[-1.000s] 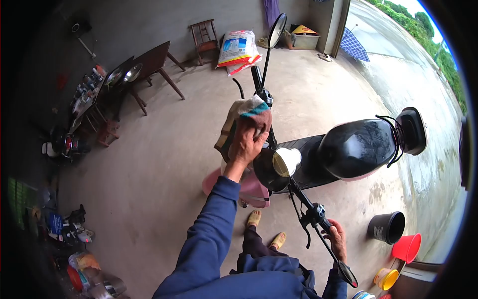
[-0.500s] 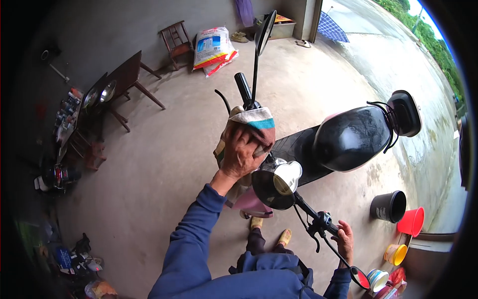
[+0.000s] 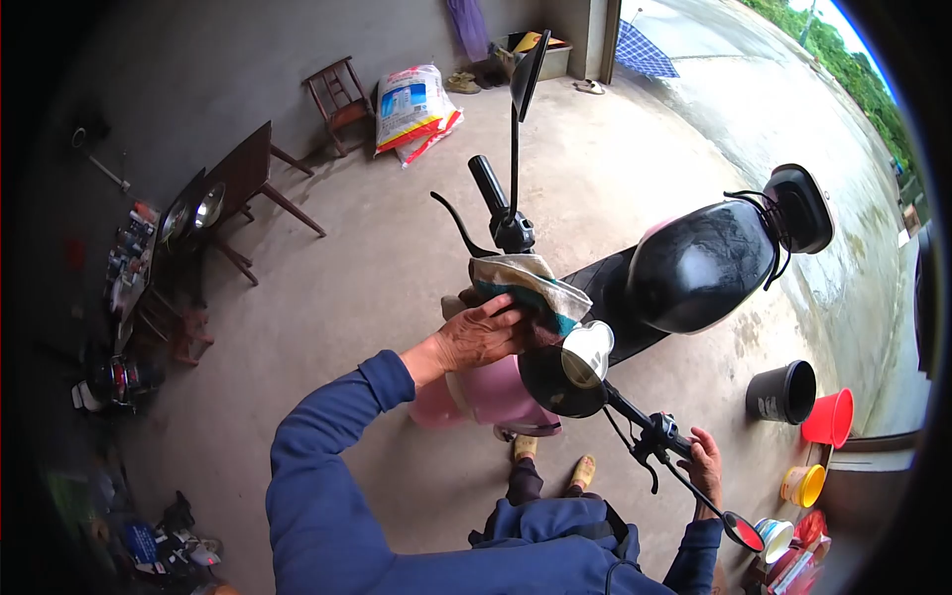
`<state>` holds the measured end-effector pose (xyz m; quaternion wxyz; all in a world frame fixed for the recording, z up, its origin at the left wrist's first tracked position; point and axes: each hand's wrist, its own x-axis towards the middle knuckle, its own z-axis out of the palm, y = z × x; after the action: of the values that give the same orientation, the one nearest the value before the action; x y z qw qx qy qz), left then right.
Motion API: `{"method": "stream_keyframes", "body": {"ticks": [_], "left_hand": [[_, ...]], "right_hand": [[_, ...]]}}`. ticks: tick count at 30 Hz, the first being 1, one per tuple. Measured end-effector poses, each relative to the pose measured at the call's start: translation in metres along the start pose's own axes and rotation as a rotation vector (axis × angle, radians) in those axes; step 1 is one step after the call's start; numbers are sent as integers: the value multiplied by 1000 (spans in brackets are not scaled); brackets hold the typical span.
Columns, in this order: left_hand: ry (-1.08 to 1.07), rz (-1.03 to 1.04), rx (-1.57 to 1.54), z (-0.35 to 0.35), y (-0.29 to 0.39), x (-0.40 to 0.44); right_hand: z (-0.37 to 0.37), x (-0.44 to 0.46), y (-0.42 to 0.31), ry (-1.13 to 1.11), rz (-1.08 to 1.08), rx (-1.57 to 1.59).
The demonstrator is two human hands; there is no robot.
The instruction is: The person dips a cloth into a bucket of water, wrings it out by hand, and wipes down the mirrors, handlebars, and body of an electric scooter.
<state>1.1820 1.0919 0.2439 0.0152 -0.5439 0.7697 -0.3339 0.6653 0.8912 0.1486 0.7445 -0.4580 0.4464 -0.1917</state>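
My left hand [image 3: 483, 335] is closed on a striped cloth [image 3: 540, 290] in white, teal and brown. The cloth lies bunched against the scooter's handlebar, beside the dark round dash area, and covers part of it. Above the cloth, one handlebar grip [image 3: 486, 182] with its brake lever and a mirror [image 3: 532, 75] stick out. At the other end of the bar, my right hand [image 3: 705, 468] is wrapped round the end of the handlebar grip [image 3: 680, 446]. The scooter has a pink front [image 3: 496, 390] and a black seat [image 3: 702, 266].
Buckets in black [image 3: 781, 393], red [image 3: 829, 416] and yellow [image 3: 803, 485] stand at the right. Printed sacks [image 3: 409, 109] and a wooden chair [image 3: 337, 97] are by the far wall. A dark table [image 3: 241, 171] stands at the left. A checked umbrella [image 3: 645, 50] lies outside the doorway.
My left hand has slid the cloth down the handlebar toward the dash, uncovering the base of the grip and mirror. My right hand stays at its grip.
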Motion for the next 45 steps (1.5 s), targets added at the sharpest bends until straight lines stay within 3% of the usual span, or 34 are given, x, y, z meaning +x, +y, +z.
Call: {"method": "stream_keyframes", "body": {"ticks": [5, 13, 15, 16, 17, 19, 22, 23, 25, 33, 36, 37, 39, 41, 45], "left_hand": [[169, -58, -43, 24, 7, 0], [492, -508, -584, 16, 30, -2], [764, -1156, -838, 8, 49, 5], [945, -1375, -1016, 2, 51, 11], [1140, -1365, -1017, 1, 38, 13], [1482, -1573, -1189, -5, 10, 17], [1318, -1431, -1321, 9, -28, -4], [1335, -1604, -1298, 16, -28, -2], [1261, -1530, -1427, 42, -32, 11], [1042, -1432, -1349, 94, -52, 9], [958, -1418, -930, 112, -94, -3], [834, -1453, -751, 107, -111, -3], [567, -1599, -649, 107, -146, -8], [526, -1635, -528, 111, -175, -16], [793, -1146, -843, 42, -194, 13]], "right_hand": [[-8, 5, 21, 42, -9, 104], [-3, 4, 21, 70, -10, 122], [-2, 2, 20, 108, 8, 116], [-2, 1, 19, 114, 9, 114], [1, 0, 18, 112, 0, 130], [4, 1, 17, 104, -9, 142], [2, 3, 17, 129, 10, 115], [2, 3, 17, 132, 8, 109], [3, 1, 17, 135, 0, 105], [4, -2, 23, 152, -34, 151], [5, -1, 24, 159, -43, 159], [5, -1, 22, 160, -39, 151], [7, -2, 19, 147, -43, 162], [7, -2, 18, 133, -50, 182], [8, -2, 25, 170, -73, 141]]}}
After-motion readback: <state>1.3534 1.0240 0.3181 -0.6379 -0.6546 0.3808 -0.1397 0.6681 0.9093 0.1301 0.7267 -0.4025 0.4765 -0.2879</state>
